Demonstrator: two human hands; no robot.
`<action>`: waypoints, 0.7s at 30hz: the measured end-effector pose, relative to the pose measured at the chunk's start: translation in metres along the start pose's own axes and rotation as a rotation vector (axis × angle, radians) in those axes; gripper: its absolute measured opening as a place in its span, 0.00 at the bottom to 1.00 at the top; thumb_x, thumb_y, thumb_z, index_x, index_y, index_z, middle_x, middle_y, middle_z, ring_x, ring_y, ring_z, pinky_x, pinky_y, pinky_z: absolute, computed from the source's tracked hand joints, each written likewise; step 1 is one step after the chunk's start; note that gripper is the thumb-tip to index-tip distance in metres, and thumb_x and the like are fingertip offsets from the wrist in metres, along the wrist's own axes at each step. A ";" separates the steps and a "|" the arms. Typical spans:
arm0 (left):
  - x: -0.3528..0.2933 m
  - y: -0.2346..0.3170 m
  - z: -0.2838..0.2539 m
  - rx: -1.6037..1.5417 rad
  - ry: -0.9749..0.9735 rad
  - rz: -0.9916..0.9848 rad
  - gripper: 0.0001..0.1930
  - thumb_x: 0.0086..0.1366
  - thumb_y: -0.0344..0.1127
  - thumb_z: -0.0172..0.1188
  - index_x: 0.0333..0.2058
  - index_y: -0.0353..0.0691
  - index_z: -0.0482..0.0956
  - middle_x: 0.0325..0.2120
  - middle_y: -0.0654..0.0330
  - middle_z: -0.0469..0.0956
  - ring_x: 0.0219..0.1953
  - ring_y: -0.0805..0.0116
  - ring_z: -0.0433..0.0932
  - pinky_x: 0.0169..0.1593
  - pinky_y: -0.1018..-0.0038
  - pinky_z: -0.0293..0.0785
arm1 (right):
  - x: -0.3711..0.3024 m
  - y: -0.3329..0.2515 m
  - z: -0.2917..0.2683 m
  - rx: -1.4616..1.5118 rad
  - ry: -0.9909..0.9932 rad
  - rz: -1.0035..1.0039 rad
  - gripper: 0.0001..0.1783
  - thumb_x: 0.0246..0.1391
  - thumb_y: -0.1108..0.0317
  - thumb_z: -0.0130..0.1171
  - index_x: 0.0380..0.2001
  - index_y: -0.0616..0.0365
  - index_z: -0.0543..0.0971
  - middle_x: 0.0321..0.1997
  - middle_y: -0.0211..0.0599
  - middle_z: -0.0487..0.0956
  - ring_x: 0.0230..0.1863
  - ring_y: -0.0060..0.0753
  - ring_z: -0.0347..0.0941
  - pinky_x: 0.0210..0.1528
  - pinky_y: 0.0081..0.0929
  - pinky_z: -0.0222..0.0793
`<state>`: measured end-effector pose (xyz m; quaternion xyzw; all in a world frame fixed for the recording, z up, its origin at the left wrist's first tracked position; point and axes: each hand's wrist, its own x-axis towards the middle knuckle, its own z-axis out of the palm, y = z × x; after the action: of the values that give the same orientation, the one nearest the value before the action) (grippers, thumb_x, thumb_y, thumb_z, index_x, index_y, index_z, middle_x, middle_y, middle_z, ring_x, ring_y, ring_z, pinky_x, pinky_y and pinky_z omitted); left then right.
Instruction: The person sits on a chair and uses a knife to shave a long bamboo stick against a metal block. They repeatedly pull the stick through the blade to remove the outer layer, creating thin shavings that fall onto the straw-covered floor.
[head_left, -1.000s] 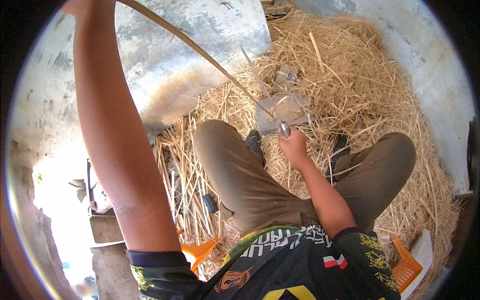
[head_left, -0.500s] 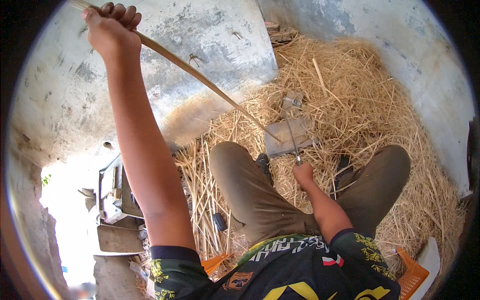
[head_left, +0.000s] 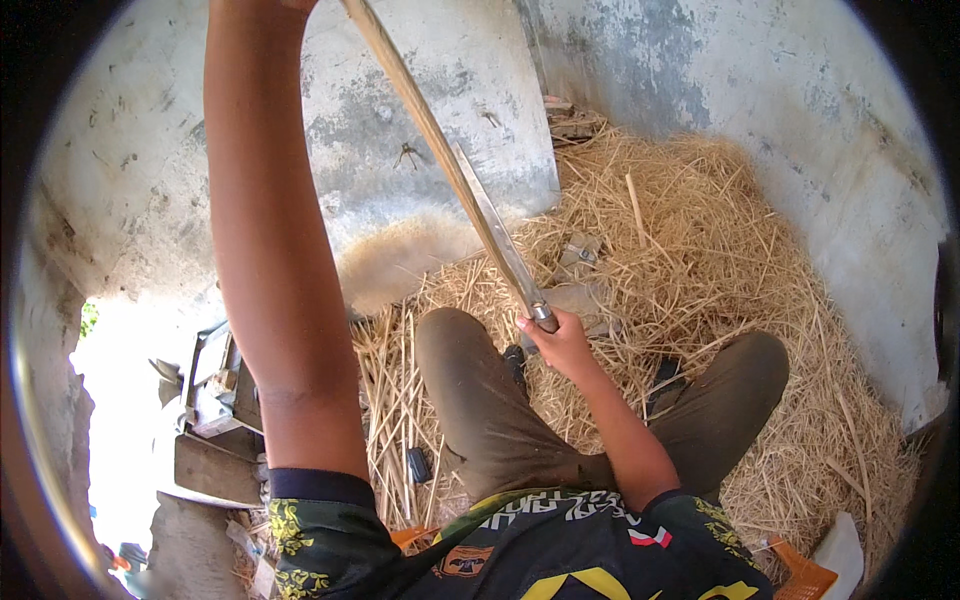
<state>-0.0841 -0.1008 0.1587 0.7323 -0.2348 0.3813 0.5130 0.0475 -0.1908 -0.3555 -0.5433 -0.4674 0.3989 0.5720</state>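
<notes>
My left arm rises to the top edge, where only the base of my left hand (head_left: 285, 4) shows; its fingers lie outside the picture. Beside it a long tan strip of bamboo or wood (head_left: 425, 115) slants down toward my lap, still held up at that end. My right hand (head_left: 562, 343) is closed round the handle of a long, narrow knife (head_left: 492, 215). The blade points up and left, lying along the strip's right side. The strip's lower end meets the knife near the handle. Partly behind my right hand, a grey block (head_left: 580, 298) rests in the straw-like shavings.
Heaped shavings (head_left: 700, 230) cover the floor around my bent legs. Loose thin sticks (head_left: 390, 400) and a small black object (head_left: 418, 465) lie left of my knee. Weathered walls (head_left: 650, 60) stand ahead and to the right. Boxes (head_left: 215, 450) sit by a bright opening. An orange plastic piece (head_left: 800, 575) lies lower right.
My left hand has gone up, mostly out of the picture, and the strip now stands steeper. My right hand has moved up and left, bringing the knife from the block to the strip.
</notes>
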 end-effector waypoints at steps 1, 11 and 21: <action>0.002 -0.006 0.011 0.365 0.151 0.082 0.23 0.76 0.55 0.44 0.23 0.48 0.65 0.15 0.70 0.60 0.16 0.77 0.59 0.17 0.79 0.59 | -0.001 -0.002 0.000 0.024 0.011 -0.010 0.17 0.57 0.56 0.70 0.28 0.60 0.80 0.18 0.19 0.69 0.22 0.14 0.61 0.25 0.25 0.58; -0.131 -0.107 0.123 1.158 0.388 0.046 0.21 0.78 0.46 0.46 0.32 0.36 0.75 0.25 0.59 0.75 0.29 0.72 0.74 0.38 0.73 0.71 | -0.023 -0.088 -0.058 0.255 0.224 -0.072 0.21 0.58 0.54 0.69 0.24 0.58 0.76 0.13 0.21 0.67 0.11 0.15 0.60 0.13 0.23 0.54; -0.362 -0.258 0.198 0.167 0.184 -0.863 0.18 0.74 0.50 0.54 0.40 0.38 0.70 0.26 0.64 0.72 0.29 0.72 0.72 0.36 0.74 0.70 | -0.057 -0.142 -0.091 0.463 0.287 -0.017 0.20 0.59 0.54 0.68 0.31 0.64 0.79 0.11 0.20 0.63 0.08 0.14 0.57 0.12 0.20 0.53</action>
<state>-0.0484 -0.2083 -0.3142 0.7650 0.1703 0.2138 0.5831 0.1148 -0.2818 -0.2172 -0.4450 -0.2826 0.4093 0.7447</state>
